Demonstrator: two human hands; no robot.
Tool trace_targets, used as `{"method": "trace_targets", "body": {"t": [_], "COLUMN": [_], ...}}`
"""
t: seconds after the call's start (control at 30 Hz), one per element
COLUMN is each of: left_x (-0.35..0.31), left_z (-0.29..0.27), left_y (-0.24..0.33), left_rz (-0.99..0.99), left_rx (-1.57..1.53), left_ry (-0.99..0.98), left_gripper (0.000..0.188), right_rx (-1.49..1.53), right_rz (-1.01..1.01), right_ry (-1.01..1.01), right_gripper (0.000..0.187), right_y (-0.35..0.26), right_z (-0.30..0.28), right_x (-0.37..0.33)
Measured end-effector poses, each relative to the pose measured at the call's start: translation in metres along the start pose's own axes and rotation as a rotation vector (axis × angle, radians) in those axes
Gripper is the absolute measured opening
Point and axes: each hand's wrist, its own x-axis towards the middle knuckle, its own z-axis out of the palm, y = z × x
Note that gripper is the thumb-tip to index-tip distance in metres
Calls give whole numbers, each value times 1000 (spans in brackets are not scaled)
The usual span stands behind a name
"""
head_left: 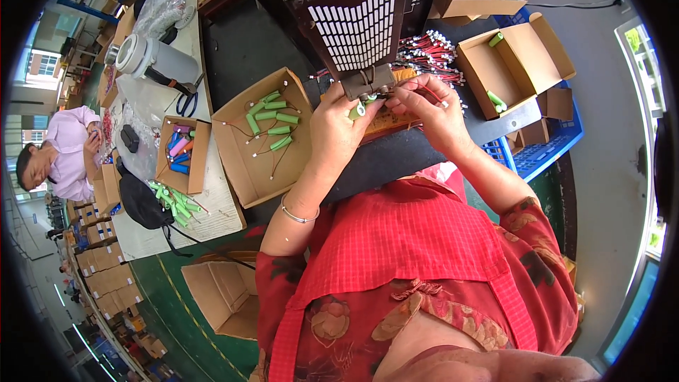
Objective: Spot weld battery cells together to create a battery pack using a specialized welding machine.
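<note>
In my left hand (334,127) is a green battery cell (358,110), gripped by closed fingers just under the metal head (368,83) of a black machine. My right hand (437,114) pinches a thin red wire lead (427,90) close beside the cell's end. Both hands nearly meet at the machine's head, so the exact contact between wire and cell is hidden. Behind my right hand lies a heap of red and black wire leads with white plugs (428,49). Left of my left hand, an open cardboard box (237,170) holds several green cells with wires attached.
The black machine (353,25) rises straight ahead. On the right stand an open box (506,64) with a few green cells, a box of purple cells (506,6) and a blue crate (555,148). At left are loose green cells (177,201); a person (67,152) sits beyond.
</note>
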Motion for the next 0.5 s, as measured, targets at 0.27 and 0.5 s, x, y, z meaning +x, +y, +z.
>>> {"method": "trace_targets", "body": {"t": [0.27,0.5], "left_x": [-16,-16], "left_z": [-18,-11], "left_y": [6,1], "left_rz": [-549,-496], "left_rx": [-611,-525], "left_ry": [-194,-49], "left_gripper": [26,18], "right_rx": [-52,-452], "right_rz": [74,-164], "right_ry": [-34,-156], "right_gripper": [18,16], "right_y": [-5,2], "right_z": [-26,-20], "right_x": [-10,-20]}}
